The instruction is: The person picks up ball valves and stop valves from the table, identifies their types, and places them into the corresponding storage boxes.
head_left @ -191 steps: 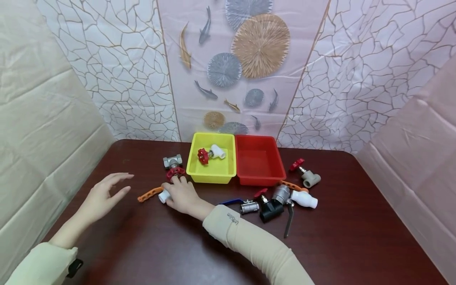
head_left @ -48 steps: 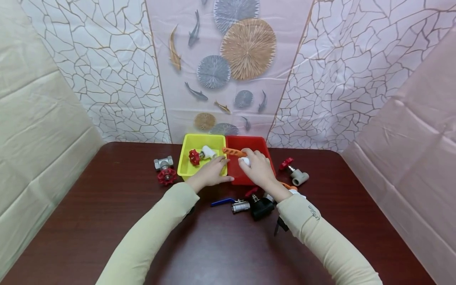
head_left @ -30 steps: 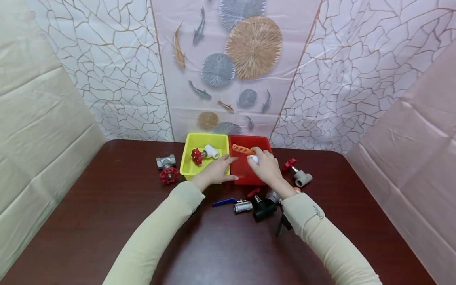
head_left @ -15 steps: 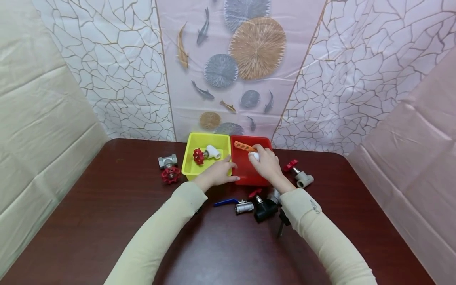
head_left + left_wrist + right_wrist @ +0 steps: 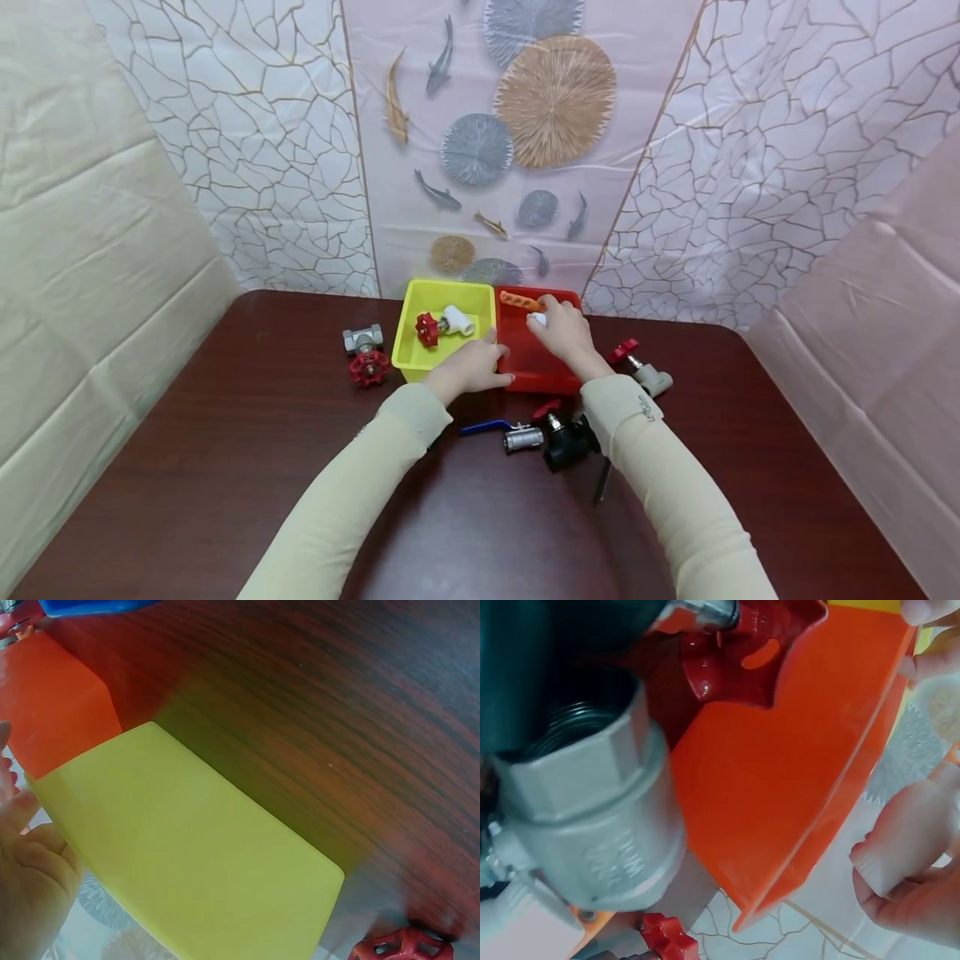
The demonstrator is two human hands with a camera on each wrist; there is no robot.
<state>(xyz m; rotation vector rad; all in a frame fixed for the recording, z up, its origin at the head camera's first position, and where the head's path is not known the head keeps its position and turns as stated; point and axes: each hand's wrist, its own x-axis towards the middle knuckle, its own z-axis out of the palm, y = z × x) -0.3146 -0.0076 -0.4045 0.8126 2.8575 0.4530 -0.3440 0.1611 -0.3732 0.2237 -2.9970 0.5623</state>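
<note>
Angling inward, hands [image 5: 474, 365] beside yellow bin [image 5: 446, 288] and around white valve [image 5: 913, 831]

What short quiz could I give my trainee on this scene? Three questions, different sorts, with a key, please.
1. Multiple choice: what colour is the handle of the held valve, the one in the right hand?
A) blue
B) orange
C) black

2. True or false: the blue-handled valve lies on the table.

3. Count: how many valves show in the yellow bin?

Key:
1. B.
2. True.
3. One, a white valve with a red wheel.
</note>
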